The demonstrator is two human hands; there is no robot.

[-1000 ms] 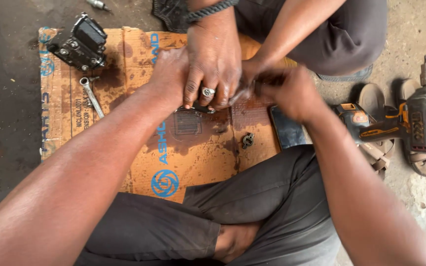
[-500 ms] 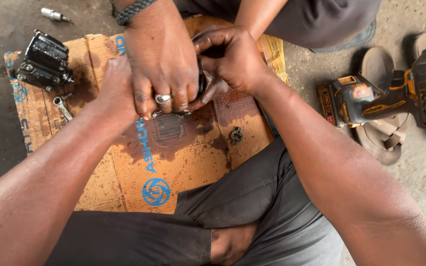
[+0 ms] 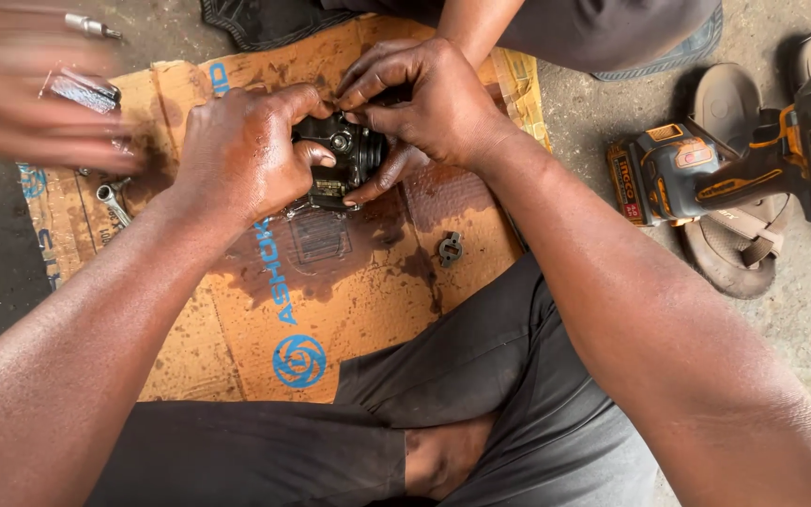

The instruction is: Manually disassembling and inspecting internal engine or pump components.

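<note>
Black metal part (image 3: 344, 160): oily, held just above the upper middle of the cardboard sheet (image 3: 349, 310). Left hand (image 3: 241, 155): fingers curled, gripping its left side. Right hand (image 3: 424, 103): fingers closed on its top and right side. Small metal piece (image 3: 450, 248): near cardboard's right edge. Wrench (image 3: 113, 202): left edge. Cordless impact driver (image 3: 743, 169): on floor, right, beside sandal (image 3: 729, 249). Another person's blurred hand (image 3: 35, 103): upper left corner.
</note>
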